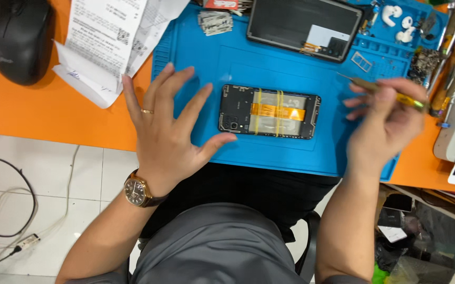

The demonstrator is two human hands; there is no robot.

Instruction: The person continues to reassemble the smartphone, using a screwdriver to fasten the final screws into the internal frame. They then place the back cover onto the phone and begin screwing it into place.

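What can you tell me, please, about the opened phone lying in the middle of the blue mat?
The opened phone lies flat, long side across, near the middle of the blue mat, its back cover off. A dark frame surrounds the exposed inside; an orange flat cable runs lengthwise over a pale central area, crossed by two thin yellowish bands. The camera cluster sits at its left end. Neither hand touches it: the left hand is spread just beside its left end, while the right hand holds a slim yellow-handled tool off to its right.

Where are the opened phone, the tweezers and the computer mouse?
opened phone [269, 111]: head view, orange flex cable at its middle.
tweezers [390, 94]: head view, shaft beside the right hand's fingers.
computer mouse [18, 39]: head view, black top shell.
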